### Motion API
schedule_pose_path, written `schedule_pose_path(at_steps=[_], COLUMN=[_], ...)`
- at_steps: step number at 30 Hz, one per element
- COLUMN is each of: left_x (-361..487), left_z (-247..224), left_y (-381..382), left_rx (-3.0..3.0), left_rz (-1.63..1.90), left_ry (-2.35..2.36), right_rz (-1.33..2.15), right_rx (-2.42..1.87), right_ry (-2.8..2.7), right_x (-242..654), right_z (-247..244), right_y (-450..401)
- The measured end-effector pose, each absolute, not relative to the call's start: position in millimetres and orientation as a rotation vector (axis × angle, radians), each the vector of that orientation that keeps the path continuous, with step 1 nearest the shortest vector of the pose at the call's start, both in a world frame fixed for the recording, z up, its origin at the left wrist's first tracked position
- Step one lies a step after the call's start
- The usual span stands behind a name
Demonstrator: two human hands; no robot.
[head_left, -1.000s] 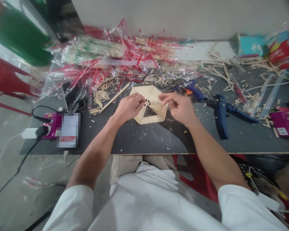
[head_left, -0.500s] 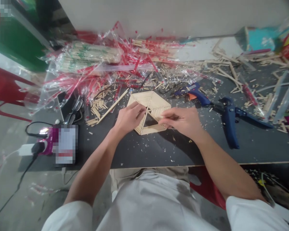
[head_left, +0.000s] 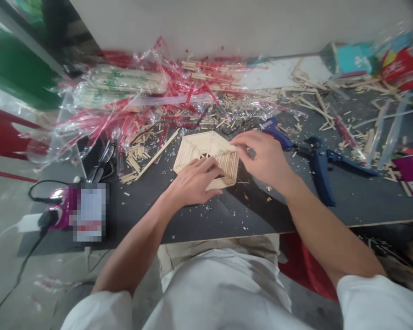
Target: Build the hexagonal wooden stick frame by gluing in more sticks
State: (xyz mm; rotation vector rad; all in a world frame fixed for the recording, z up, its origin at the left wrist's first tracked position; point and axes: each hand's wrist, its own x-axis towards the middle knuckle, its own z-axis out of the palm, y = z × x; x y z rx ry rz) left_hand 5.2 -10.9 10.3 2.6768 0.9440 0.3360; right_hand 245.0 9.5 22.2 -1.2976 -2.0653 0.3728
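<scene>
A hexagonal panel of thin wooden sticks (head_left: pixel 189 149), with spokes meeting at its centre, lies on the dark table in front of me. My left hand (head_left: pixel 198 181) rests over its lower left part, fingers stretched across the sticks and thumb apart near the lower edge. At the panel's upper right corner, my right hand (head_left: pixel 261 153) pinches the edge between thumb and forefinger; anything small between those fingertips is hidden. A blue glue gun (head_left: pixel 277 130) lies just behind my right hand. Right of it is a blue hand cutter (head_left: pixel 320 169) with its handles spread.
Plastic-wrapped stick bundles (head_left: pixel 127 80) and red-and-clear wrappers are heaped at the back. Cut stick pieces (head_left: pixel 136 158) and a longer stick (head_left: pixel 158 153) lie left of the panel. Glasses (head_left: pixel 103 160), a phone (head_left: pixel 89 213) and a purple power adapter (head_left: pixel 60 206) sit at the left.
My left hand has moved down and spread over the panel. My right hand has moved up along the panel's right side to its upper corner. The open wedge in the panel is now largely out of sight.
</scene>
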Motion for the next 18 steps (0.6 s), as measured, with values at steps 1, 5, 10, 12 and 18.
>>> schedule_pose_path(at_steps=[1, 5, 10, 12, 18], left_x=[5, 3, 1, 0, -2], left_z=[9, 6, 5, 6, 11], left_y=[-10, -8, -5, -5, -3], left_rx=[2.668, 2.645, 2.628, 2.614, 2.518], left_rz=[0.331, 0.353, 0.372, 0.402, 0.593], left_ry=[0.953, 0.958, 0.962, 0.958, 1.024], right_rz=[0.37, 0.287, 0.065, 0.086, 0.052], right_rx=[-1.328, -1.455, -1.523, -1.507, -1.33], right_ry=[-2.115, -2.287, -2.427, -2.513, -2.464], right_x=[243, 233, 220, 215, 214], right_z=[24, 25, 12, 8, 21], right_y=[15, 53, 106, 119, 115])
